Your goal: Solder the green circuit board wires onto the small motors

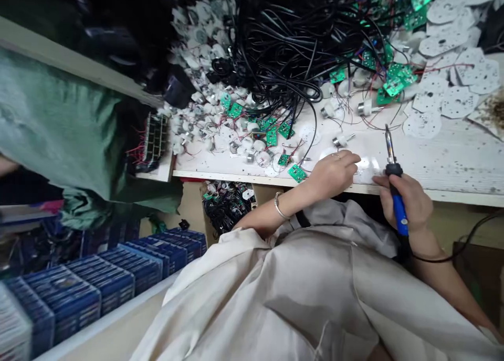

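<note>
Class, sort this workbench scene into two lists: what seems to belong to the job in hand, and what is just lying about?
Likely the job:
soldering iron, in the right hand
metal-ended white part, near the left hand
green circuit boards
black cables

Apparently lying about:
green cloth
blue boxes

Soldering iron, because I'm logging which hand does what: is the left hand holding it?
No, the right hand grips the soldering iron, while the left hand is apart from it.
</note>
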A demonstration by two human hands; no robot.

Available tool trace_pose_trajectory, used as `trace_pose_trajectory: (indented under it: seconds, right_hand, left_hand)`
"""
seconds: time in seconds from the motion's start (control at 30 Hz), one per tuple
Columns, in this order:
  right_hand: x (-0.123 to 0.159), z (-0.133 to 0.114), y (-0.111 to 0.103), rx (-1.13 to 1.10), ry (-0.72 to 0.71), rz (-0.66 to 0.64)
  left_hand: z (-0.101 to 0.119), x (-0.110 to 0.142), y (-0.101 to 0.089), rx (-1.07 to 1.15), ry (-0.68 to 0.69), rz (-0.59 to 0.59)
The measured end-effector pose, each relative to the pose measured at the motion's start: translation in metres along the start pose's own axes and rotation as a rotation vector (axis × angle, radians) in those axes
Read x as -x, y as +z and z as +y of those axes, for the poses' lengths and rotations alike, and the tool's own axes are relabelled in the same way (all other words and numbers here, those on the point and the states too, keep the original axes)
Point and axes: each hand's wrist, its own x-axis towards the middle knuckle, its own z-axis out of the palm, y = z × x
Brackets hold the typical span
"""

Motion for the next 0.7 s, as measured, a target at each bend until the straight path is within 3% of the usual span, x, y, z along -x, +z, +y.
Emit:
trace_pose_trajectory:
  seconds: [0.13,0.2,0.27,0.37,0.43,0.5,0.63,0.7]
  right_hand:
    - [0.001,-0.004,0.001,0.087,-0.018,0.045]
    - [0.001,-0.003,0.002,0.133,-0.033,0.075]
    - [0.002,-0.002,0.004,0.122,-0.04,0.111]
    - [0.003,0.001,0.007,0.084,-0.049,0.163]
    - [0.004,0.003,0.01,0.105,-0.068,0.205]
    - [0.006,0.006,0.012,0.134,-0.086,0.223]
    - [0.017,0.012,0.014,0.129,-0.102,0.243]
    - [0.03,0.017,0.015,0.112,-0.024,0.238]
  left_hand:
    - [-0.014,0.019,-0.027,0.131,0.075,0.174]
    - [-0.041,0.033,-0.051,0.178,-0.028,0.344]
    - [-0.083,0.051,-0.077,0.108,-0.282,0.513]
    - [-0.155,0.085,-0.114,-0.069,-0.809,0.587]
    - [-0.194,0.108,-0.132,-0.144,-1.164,0.512]
    - [-0.219,0.127,-0.144,-0.164,-1.365,0.424]
    - [-0.238,0.138,-0.151,-0.132,-1.506,0.309]
    - [-0.242,0.134,-0.15,-0.114,-1.564,0.262]
